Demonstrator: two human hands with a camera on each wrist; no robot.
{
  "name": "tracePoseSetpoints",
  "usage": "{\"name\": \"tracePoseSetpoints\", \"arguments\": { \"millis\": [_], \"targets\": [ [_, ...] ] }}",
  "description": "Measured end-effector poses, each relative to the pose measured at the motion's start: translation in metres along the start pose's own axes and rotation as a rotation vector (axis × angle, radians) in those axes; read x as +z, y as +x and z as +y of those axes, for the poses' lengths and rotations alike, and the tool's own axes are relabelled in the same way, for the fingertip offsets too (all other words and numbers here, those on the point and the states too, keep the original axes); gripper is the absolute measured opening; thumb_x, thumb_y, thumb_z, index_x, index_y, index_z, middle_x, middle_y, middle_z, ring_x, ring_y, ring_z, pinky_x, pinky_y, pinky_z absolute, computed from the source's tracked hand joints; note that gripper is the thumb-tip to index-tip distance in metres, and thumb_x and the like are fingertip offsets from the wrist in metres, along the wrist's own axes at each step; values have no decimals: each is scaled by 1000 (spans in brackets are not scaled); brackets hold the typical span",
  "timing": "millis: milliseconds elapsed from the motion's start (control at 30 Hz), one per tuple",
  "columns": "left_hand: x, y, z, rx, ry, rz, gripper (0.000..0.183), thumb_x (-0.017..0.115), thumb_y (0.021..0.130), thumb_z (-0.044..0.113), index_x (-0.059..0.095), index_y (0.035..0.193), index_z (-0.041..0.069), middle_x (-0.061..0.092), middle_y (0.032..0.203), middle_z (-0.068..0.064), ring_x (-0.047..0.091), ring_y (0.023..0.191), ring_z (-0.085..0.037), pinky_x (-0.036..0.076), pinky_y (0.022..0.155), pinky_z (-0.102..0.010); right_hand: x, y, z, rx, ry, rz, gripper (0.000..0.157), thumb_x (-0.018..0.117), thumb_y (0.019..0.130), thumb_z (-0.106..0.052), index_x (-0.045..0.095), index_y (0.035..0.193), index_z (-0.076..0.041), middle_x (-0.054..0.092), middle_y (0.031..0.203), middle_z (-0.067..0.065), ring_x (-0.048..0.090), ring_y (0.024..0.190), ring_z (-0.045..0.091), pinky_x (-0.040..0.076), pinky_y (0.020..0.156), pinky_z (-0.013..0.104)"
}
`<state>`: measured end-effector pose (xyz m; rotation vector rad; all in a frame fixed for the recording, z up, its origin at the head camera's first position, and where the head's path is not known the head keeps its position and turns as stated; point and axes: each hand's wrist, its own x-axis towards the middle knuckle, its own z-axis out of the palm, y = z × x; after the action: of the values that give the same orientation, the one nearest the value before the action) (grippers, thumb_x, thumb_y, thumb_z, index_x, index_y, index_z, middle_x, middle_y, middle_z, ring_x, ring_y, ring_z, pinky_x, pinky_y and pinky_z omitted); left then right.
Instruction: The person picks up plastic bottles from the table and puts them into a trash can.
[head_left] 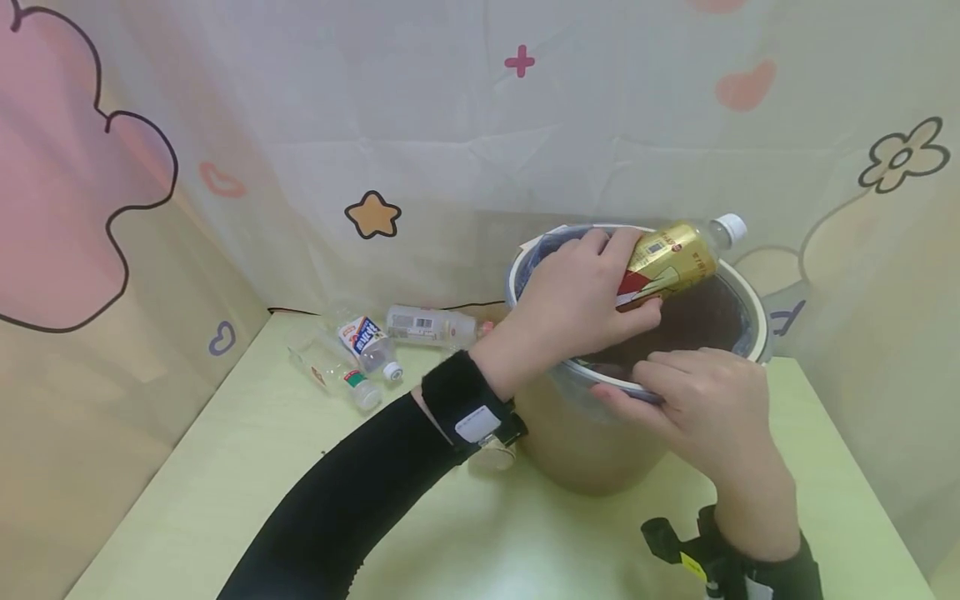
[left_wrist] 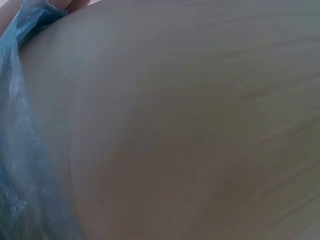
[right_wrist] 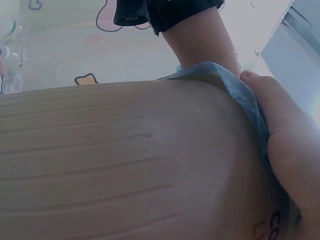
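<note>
My left hand [head_left: 573, 292] grips a plastic bottle [head_left: 671, 258] with a gold and red label and a white cap. Tilted, the bottle lies over the mouth of a beige bin [head_left: 600, 442], its cap toward the upper right. A thin bluish bag [left_wrist: 30, 135] lines the bin and folds over its rim. On the near right side, my right hand [head_left: 705, 408] holds the rim, thumb outside and fingers over the edge. The right wrist view shows that hand [right_wrist: 295, 140] against the liner [right_wrist: 245, 100] and the ribbed bin wall.
Left of the bin several bottles lie on the pale table [head_left: 247, 467]: a clear one [head_left: 333, 367], one with a blue and white label [head_left: 367, 342] and one with a pale label [head_left: 427, 325]. A small round item [head_left: 492, 457] sits under my left wrist. A printed curtain [head_left: 450, 108] hangs behind.
</note>
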<state>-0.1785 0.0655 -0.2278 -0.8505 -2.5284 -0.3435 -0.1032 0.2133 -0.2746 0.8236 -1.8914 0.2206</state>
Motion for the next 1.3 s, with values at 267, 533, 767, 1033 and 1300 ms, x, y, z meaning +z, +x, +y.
{"name": "tracePoseSetpoints", "arguments": {
  "millis": [267, 533, 767, 1033, 1300],
  "targets": [
    [1, -3, 3, 2, 40, -175, 51, 45, 80, 59, 41, 108, 17, 45, 83, 6, 49, 68, -8, 40, 53, -23, 1, -1, 0, 2, 8, 8, 56, 52, 83, -59, 30, 49, -21, 22, 47, -13, 19, 43, 3, 8, 44, 21],
    [1, -4, 3, 5, 53, -274, 52, 46, 80, 59, 40, 113, 19, 46, 85, 7, 49, 72, -9, 41, 57, -23, 4, -3, 1, 5, 15, 26, 57, 56, 80, -59, 28, 49, -21, 20, 48, -14, 18, 41, 3, 7, 43, 22],
    [3, -3, 0, 33, 66, -387, 57, 50, 79, 62, 39, 116, 20, 48, 89, 7, 49, 78, -9, 42, 62, -24, 6, -4, 0, 10, 17, 43, 58, 55, 80, -60, 27, 48, -21, 20, 47, -13, 19, 39, 5, 8, 42, 22],
    [6, -4, 0, 46, 113, -337, 64, 48, 74, 70, 40, 114, 21, 46, 90, 6, 47, 77, -13, 40, 65, -28, 7, -5, -1, 15, 31, 66, 58, 54, 80, -61, 27, 47, -21, 20, 46, -14, 16, 41, 4, 6, 42, 22],
    [3, -3, 0, 50, 128, -309, 67, 47, 77, 67, 40, 124, 19, 50, 99, 4, 49, 89, -13, 41, 75, -29, 8, -4, 0, 11, 32, 78, 58, 55, 81, -59, 26, 48, -21, 19, 47, -13, 15, 41, 3, 5, 43, 21]
  ]
}}
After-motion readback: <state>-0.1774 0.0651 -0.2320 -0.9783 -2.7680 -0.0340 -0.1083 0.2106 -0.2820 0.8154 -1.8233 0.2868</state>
